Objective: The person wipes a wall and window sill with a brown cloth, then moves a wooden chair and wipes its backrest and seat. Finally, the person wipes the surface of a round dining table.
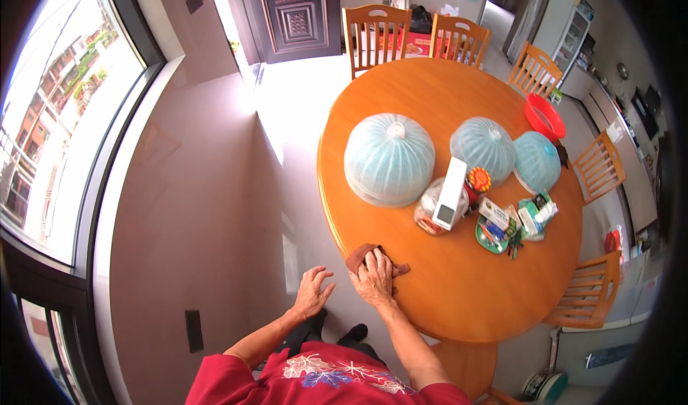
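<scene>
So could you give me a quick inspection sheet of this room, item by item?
Surface: round orange wooden table, glossy.
Job's things: brown cloth at the table's near edge, under the right hand.
Clutter: three pale blue mesh food covers, a red plastic bowl, a white upright box, small packets on a green dish.
Hands: right hand flat on the cloth; left hand open, off the table, holding nothing.
Cables: nothing seen.
Surroundings: wooden chairs around the table, dark carved door, large window on the left.
</scene>
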Tool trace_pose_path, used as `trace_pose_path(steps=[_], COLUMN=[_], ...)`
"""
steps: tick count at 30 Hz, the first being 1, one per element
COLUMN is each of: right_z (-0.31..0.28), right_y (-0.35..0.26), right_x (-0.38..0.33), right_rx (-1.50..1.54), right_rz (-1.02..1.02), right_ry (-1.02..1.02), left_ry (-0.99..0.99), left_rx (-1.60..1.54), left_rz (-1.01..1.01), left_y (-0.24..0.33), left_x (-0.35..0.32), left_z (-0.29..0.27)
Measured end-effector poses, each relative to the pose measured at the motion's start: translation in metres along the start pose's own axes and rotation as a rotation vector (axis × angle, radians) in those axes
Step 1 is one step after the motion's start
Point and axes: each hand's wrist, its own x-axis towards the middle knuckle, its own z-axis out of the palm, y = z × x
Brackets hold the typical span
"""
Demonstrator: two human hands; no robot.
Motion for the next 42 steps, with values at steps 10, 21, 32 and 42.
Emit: trace_pose_path(steps=[10, 21, 32, 42], right_z=[0.074, 0.152, 0.191, 0.214], right_y=[-0.031, -0.018, 0.066, 0.134], right_x=[0.149, 0.325, 0.459, 0.552], right_rx=[-0.003, -0.101, -0.208, -0.274], right_rz=[-0.094, 0.307, 0.533, 0.631], right_ry=[0.008, 0.083, 0.262, 0.234], left_ry=[-0.043, -0.188, -0.268, -0.382], left_rx=[-0.169, -0.259, -0.272, -0.164], left_rz=[-0.197, -0.193, -0.12, -0.038], left_y=[-0.097, -0.204, -0.305, -0.334], left_x=[0.06, 0.17, 0.319, 0.499], left_z=[-0.082, -0.164, -0.195, -0.232])
